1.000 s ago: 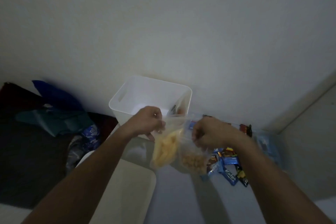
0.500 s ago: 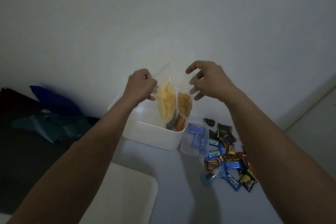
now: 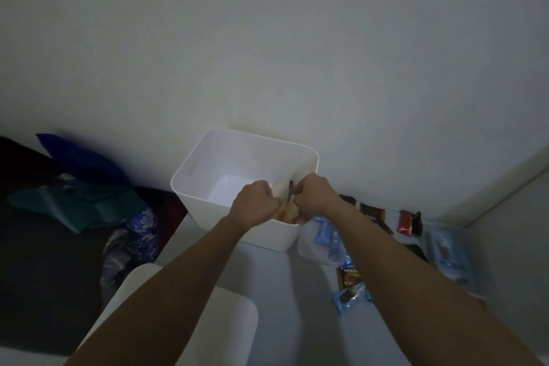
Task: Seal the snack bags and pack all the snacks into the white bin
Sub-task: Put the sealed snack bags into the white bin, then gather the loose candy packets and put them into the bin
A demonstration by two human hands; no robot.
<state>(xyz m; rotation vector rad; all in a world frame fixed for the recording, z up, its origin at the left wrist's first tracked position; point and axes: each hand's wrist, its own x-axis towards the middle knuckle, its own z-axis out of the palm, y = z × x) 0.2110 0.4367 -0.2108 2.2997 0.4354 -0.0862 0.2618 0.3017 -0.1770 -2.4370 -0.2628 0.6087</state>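
White rectangular plastic bin (image 3: 208,163) with rounded corners and a slot handle in its left wall stands on a pale tabletop (image 3: 297,291) against a plain light wall (image 3: 267,38), its open interior bare on the left. Two bare forearms reach over its near rim. The left hand (image 3: 252,205) is curled into a fist and the right hand (image 3: 312,197) is likewise closed; both pinch the tops of clear snack bags with yellow-orange contents (image 3: 285,212), which sit low inside the near right corner of the bin; how many bags are held cannot be told, as the hands cover them. A dark narrow item (image 3: 290,189) stands upright in the bin just behind the right hand. Just right of the bin lies one clear plastic bag of blue packets (image 3: 322,242), touching or nearly touching the bin wall. A second clear bag with blue contents (image 3: 448,255) lies well to the right, blurred. Between them are small wrapped snacks: one brown wrapper printed "NEXTO…" (image 3: 348,276), the rest hidden by the arm; one blue wrapper (image 3: 350,298) just below it; one brown bar (image 3: 372,212); one red wrapper (image 3: 405,221). Dark cloth and a blue cushion (image 3: 80,157) lie on the left, off the table.
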